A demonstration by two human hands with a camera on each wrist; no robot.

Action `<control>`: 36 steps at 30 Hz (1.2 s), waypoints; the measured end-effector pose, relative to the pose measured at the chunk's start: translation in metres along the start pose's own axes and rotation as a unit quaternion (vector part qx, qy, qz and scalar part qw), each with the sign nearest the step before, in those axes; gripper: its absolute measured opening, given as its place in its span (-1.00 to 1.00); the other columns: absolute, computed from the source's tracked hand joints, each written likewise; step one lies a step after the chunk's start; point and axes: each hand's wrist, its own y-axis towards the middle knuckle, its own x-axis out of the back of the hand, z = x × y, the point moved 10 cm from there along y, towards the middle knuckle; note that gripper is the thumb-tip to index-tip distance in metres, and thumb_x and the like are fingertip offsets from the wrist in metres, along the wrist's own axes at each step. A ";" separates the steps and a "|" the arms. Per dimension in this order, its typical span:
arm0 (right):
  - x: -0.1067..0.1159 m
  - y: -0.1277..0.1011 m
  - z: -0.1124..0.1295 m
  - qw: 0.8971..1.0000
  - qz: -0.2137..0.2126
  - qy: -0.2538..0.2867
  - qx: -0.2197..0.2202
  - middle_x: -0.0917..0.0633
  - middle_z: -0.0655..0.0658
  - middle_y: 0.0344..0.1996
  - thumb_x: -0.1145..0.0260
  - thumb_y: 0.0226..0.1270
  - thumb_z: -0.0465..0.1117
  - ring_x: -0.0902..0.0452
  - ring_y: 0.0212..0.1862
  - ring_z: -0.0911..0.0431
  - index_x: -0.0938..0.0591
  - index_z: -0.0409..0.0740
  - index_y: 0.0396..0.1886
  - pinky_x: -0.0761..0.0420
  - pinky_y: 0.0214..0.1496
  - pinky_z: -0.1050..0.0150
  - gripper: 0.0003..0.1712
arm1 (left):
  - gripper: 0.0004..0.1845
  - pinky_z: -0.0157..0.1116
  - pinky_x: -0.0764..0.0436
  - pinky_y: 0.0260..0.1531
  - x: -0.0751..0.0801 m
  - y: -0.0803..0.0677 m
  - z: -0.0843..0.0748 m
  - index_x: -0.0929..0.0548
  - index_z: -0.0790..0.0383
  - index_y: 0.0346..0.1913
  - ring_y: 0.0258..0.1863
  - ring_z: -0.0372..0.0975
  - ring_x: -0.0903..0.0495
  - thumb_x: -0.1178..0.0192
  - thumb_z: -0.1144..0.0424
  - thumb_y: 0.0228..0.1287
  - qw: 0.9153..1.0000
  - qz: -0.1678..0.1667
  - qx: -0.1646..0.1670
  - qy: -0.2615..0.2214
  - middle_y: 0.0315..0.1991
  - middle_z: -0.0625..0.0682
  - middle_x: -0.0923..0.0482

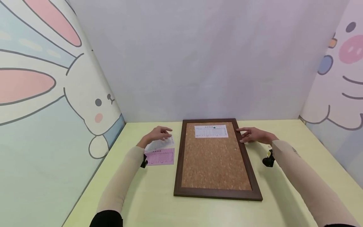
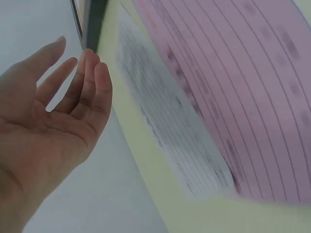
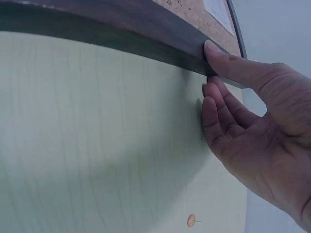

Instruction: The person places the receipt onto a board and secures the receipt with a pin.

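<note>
A plain greyish wall [image 1: 198, 63] stands behind the pale yellow table [image 1: 158, 198]; left of the table, a panel [image 1: 34, 176] bears a cartoon rabbit [image 1: 85, 110] with pink-lined ears [image 1: 56, 20], and right of it another cartoon figure [image 1: 334, 101] has a pink oval [image 1: 351, 52]

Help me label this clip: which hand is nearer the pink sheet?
Left. The left hand is just beyond the pink sheet, beside the white sheet; the right hand is farther, across the corkboard, its grip on the right edge.
</note>
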 end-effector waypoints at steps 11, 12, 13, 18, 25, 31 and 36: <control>0.001 -0.002 -0.008 1.000 0.007 0.018 -0.006 -0.53 -0.37 0.10 -0.38 0.41 -0.25 -0.51 0.07 0.08 -0.08 -0.36 0.59 -0.55 0.17 0.17 -0.07 | -0.41 -0.10 -0.54 0.01 0.056 -0.047 0.081 -0.49 0.37 0.39 0.13 0.11 -0.54 -0.27 0.12 0.43 0.989 -0.083 0.096 0.081 0.16 0.36 -0.59; 0.001 -0.001 -0.007 1.000 0.007 0.021 -0.005 -0.54 -0.33 0.07 -0.38 0.40 -0.26 -0.51 0.04 0.10 -0.09 -0.36 0.59 -0.55 0.15 0.20 -0.08 | -0.40 -0.08 -0.54 0.03 0.059 -0.052 0.087 -0.48 0.37 0.39 0.15 0.13 -0.53 -0.28 0.11 0.42 0.988 -0.085 0.104 0.082 0.19 0.38 -0.57; 0.000 -0.001 -0.007 1.000 0.008 0.022 -0.004 -0.55 -0.30 0.05 -0.37 0.41 -0.25 -0.51 0.02 0.11 -0.08 -0.36 0.59 -0.54 0.13 0.22 -0.08 | -0.38 -0.05 -0.55 0.06 0.060 -0.057 0.091 -0.46 0.38 0.40 0.18 0.16 -0.51 -0.29 0.11 0.41 0.987 -0.086 0.110 0.082 0.21 0.40 -0.54; -0.002 0.001 -0.006 0.999 0.010 0.030 -0.009 -0.54 -0.23 -0.01 -0.36 0.41 -0.28 -0.49 -0.02 0.13 -0.07 -0.35 0.60 -0.52 0.09 0.26 -0.08 | -0.25 0.10 -0.50 0.20 0.062 -0.073 0.103 -0.35 0.46 0.45 0.26 0.24 -0.43 -0.34 0.09 0.36 0.985 -0.091 0.121 0.087 0.31 0.49 -0.41; -0.006 0.003 -0.007 0.999 0.029 0.036 -0.023 -0.45 -0.24 0.02 -0.32 0.45 -0.28 -0.41 -0.01 0.08 -0.01 -0.32 0.62 -0.44 0.12 0.18 -0.07 | -0.12 0.02 -0.48 0.11 0.060 -0.074 0.108 -0.38 0.48 0.41 0.19 0.20 -0.39 -0.50 0.05 0.17 0.983 -0.104 0.118 0.095 0.27 0.49 -0.36; -0.006 0.007 -0.010 0.997 0.034 0.055 -0.036 -0.42 -0.15 -0.10 -0.32 0.44 -0.30 -0.36 -0.12 0.10 0.00 -0.29 0.62 -0.41 -0.01 0.19 -0.06 | -0.20 -0.06 -0.43 0.02 0.056 -0.070 0.108 -0.49 0.42 0.34 0.12 0.14 -0.36 -0.52 0.05 0.13 0.982 -0.098 0.108 0.116 0.20 0.42 -0.36; -0.003 0.009 -0.013 0.997 0.028 0.058 -0.031 -0.42 -0.14 -0.11 -0.32 0.44 -0.29 -0.36 -0.13 0.09 -0.01 -0.28 0.63 -0.40 -0.04 0.19 -0.07 | -0.31 0.03 -0.45 0.04 0.058 -0.065 0.107 -0.51 0.46 0.29 0.13 0.19 -0.37 -0.47 0.13 0.20 0.983 -0.108 0.104 0.109 0.19 0.45 -0.37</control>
